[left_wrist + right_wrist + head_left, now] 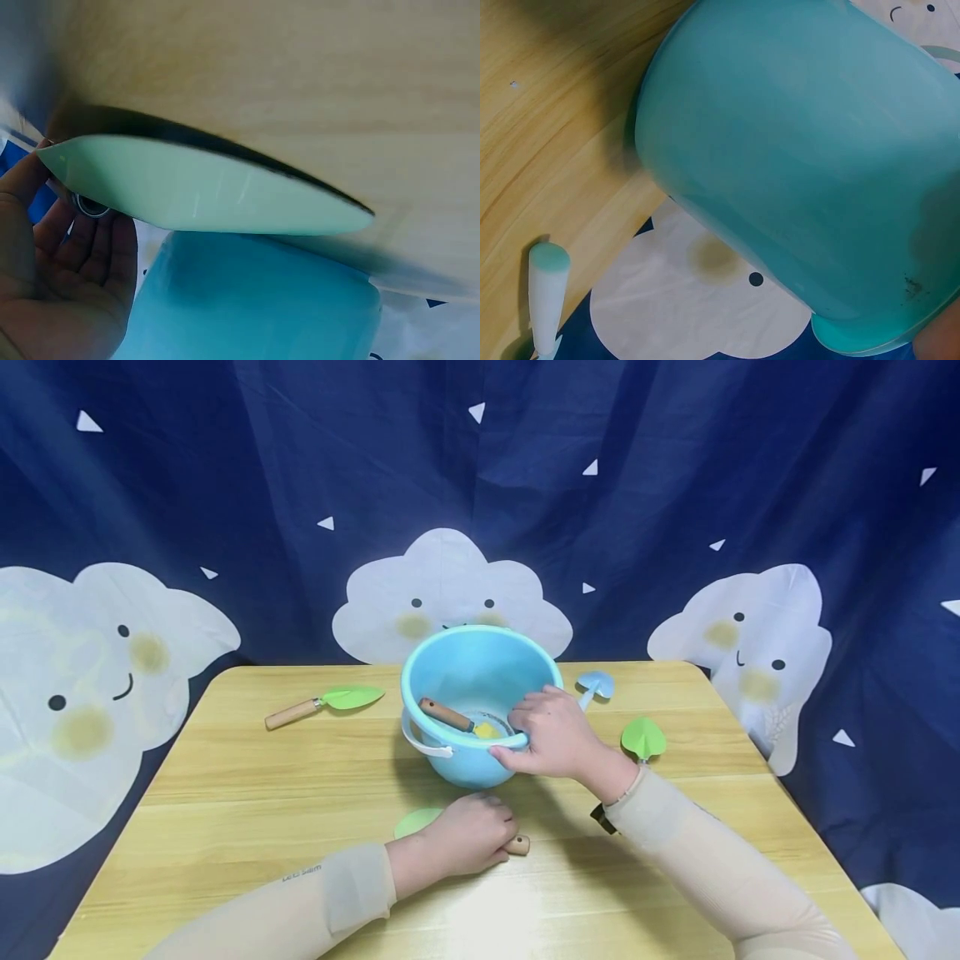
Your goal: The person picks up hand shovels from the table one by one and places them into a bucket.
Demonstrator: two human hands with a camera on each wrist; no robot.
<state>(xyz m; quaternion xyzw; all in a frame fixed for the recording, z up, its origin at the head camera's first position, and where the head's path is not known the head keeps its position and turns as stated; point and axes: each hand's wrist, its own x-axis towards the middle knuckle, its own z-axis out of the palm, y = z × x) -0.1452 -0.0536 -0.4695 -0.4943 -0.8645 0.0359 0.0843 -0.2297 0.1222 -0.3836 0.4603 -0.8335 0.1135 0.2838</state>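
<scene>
Pale green pointed trowel with a round wooden handle (417,822) is gripped by the left hand (472,835), fingers curled round the handle, just on the near side of a light blue round plastic bucket (468,768); whether its blade touches the table cannot be told. The right hand (552,732) grips the bucket's rim, thumb outside. Inside the bucket lies a wooden-handled tool with a yellow head (447,715). Around it on the pale wooden table (262,827): a bright green trowel with a wooden handle (351,697) toward the far left corner, a light blue shovel (596,685) near the far edge, and a green heart-shaped shovel (642,739) toward the right edge.
</scene>
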